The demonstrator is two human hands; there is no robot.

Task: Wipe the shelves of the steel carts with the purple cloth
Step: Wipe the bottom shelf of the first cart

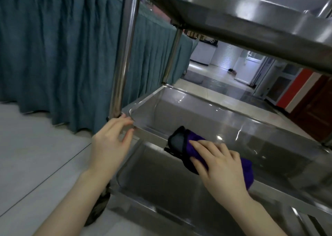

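A steel cart fills the right of the head view, its middle shelf a shallow shiny tray and its bottom shelf below it. The purple cloth, edged in black, lies folded over the middle shelf's near rim. My right hand presses down on the cloth with straight, spread fingers. My left hand reaches to the shelf's near left corner, its straight fingertips touching the rim beside the cart's upright post.
The cart's top shelf overhangs from above. A teal skirted table cloth hangs close on the left. A cart wheel shows under my left forearm. Pale floor tiles spread at lower left; a tiled aisle runs beyond the cart.
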